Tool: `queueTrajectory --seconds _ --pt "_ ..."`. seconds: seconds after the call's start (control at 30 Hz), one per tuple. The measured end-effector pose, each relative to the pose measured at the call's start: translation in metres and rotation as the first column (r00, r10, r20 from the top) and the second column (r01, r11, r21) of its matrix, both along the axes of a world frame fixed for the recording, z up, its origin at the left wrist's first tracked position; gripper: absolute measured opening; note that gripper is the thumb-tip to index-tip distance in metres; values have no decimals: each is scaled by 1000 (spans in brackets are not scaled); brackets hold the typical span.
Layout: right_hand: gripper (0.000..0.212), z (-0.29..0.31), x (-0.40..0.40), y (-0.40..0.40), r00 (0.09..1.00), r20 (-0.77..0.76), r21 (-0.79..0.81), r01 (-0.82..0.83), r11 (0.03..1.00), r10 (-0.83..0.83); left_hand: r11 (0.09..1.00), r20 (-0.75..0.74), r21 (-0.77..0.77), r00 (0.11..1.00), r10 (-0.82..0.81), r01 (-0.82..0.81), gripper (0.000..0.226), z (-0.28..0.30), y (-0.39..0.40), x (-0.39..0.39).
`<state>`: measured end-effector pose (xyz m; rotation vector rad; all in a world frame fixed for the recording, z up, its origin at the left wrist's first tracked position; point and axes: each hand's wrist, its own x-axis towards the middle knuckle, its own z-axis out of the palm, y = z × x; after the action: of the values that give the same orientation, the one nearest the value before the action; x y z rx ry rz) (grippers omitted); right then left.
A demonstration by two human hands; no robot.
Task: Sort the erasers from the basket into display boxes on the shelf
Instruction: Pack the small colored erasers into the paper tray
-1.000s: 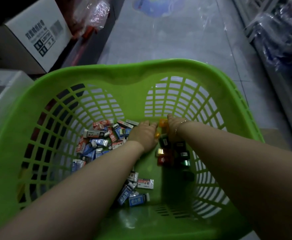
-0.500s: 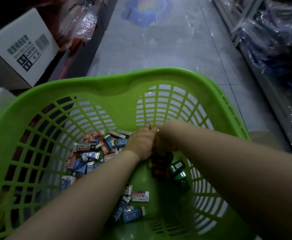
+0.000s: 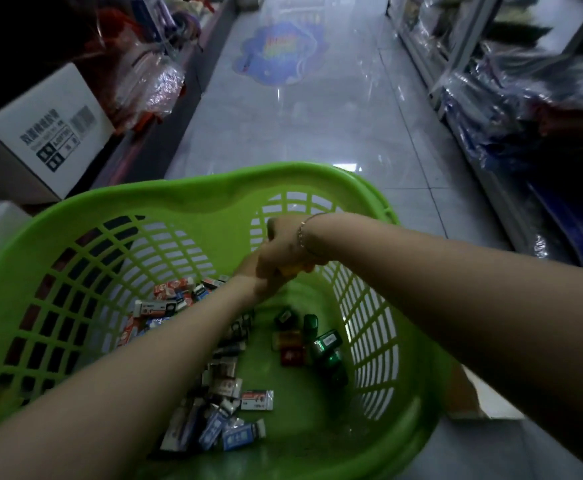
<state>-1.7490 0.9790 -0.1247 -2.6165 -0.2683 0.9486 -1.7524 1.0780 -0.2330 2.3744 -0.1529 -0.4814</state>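
Note:
A green plastic basket (image 3: 179, 192) fills the lower view. Blue, red and white sleeved erasers (image 3: 227, 434) lie along its bottom under my left forearm, more of them further back (image 3: 165, 299). Dark green and red erasers (image 3: 304, 337) are clustered to the right. Both hands meet above the basket's bottom, near its far wall. My right hand (image 3: 283, 244), with a thin bracelet at the wrist, has its fingers curled down around a yellow eraser (image 3: 292, 270) that peeks out beneath it. My left hand (image 3: 247, 271) lies against it, its fingers hidden by the right hand.
A white cardboard box (image 3: 51, 133) stands at the left beside packaged goods in clear plastic (image 3: 151, 84). Shelves with wrapped goods (image 3: 525, 98) run along the right. A tiled aisle with a blue floor sticker (image 3: 279, 53) stretches ahead.
Both hands came together over the coloured erasers and have lifted off the basket's bottom toward its far wall. The view has tilted up along the aisle.

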Motion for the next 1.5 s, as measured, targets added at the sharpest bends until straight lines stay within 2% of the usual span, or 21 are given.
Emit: queueTrajectory --seconds 0.1,0.17,0.27,0.33,0.43,0.5,0.57,0.63,0.7,0.73,0.77,0.87,0.93,1.0,1.07,1.13,1.23,1.4,1.5 --pt "33 33 -9 -19 981 104 361 117 925 -164 996 47 -86 998 40 -36 7 45 -2 1" --pt "30 58 -16 -44 956 122 532 165 831 -268 964 95 -253 990 107 -80 5 83 -11 -2" --pt "19 86 -21 -89 859 119 737 260 624 -498 807 56 -564 968 245 -172 5 145 -44 -4" --pt "15 98 -22 -123 772 30 832 333 444 -635 712 -3 -674 964 268 -200 11 178 -81 -3" --pt "8 99 -29 -172 638 -179 865 465 188 -749 581 -37 -783 950 311 -221 21 209 -148 -5" --pt "13 89 -39 -200 562 -310 837 544 60 -766 471 -45 -852 929 368 -228 23 217 -191 -16" --pt "13 73 -54 -223 506 -399 826 560 -60 -764 311 -79 -917 878 472 -250 21 211 -228 -34" --pt "3 53 -73 -242 492 -464 823 546 -153 -737 111 -228 -936 813 536 -335 18 188 -256 -59" --pt "3 31 -94 -254 497 -533 798 564 -211 -685 -87 -455 -871 728 514 -483 19 157 -274 -89" --pt "7 20 -103 -258 486 -570 773 590 -233 -662 -146 -548 -819 680 487 -555 18 140 -278 -103" --pt "12 9 -112 -261 465 -605 744 618 -253 -646 -165 -612 -770 639 467 -617 17 125 -279 -116" --pt "16 -14 -128 -262 417 -709 654 691 -307 -569 -155 -701 -683 582 412 -714 15 89 -272 -134" --pt "29 -26 -135 -258 415 -780 590 738 -328 -469 -121 -714 -670 591 375 -732 14 74 -263 -137" --pt "39 -38 -142 -254 435 -795 576 759 -303 -422 -72 -708 -671 609 358 -738 24 64 -253 -138" --pt "29 -48 -149 -251 460 -777 595 758 -266 -429 19 -681 -679 639 358 -734 35 55 -242 -137" --pt "20 -54 -153 -250 467 -759 608 758 -236 -454 99 -643 -706 693 326 -702 33 48 -230 -136" --pt "23 -62 -154 -247 471 -732 621 758 -198 -492 178 -606 -728 743 285 -662 23 43 -215 -135" --pt "30 -67 -152 -243 459 -693 626 766 -147 -556 464 -424 -723 859 287 -511 27 38 -203 -136" --pt "35 -67 -150 -242 471 -661 646 753 -124 -584 579 -350 -682 894 279 -447 29 36 -203 -135"
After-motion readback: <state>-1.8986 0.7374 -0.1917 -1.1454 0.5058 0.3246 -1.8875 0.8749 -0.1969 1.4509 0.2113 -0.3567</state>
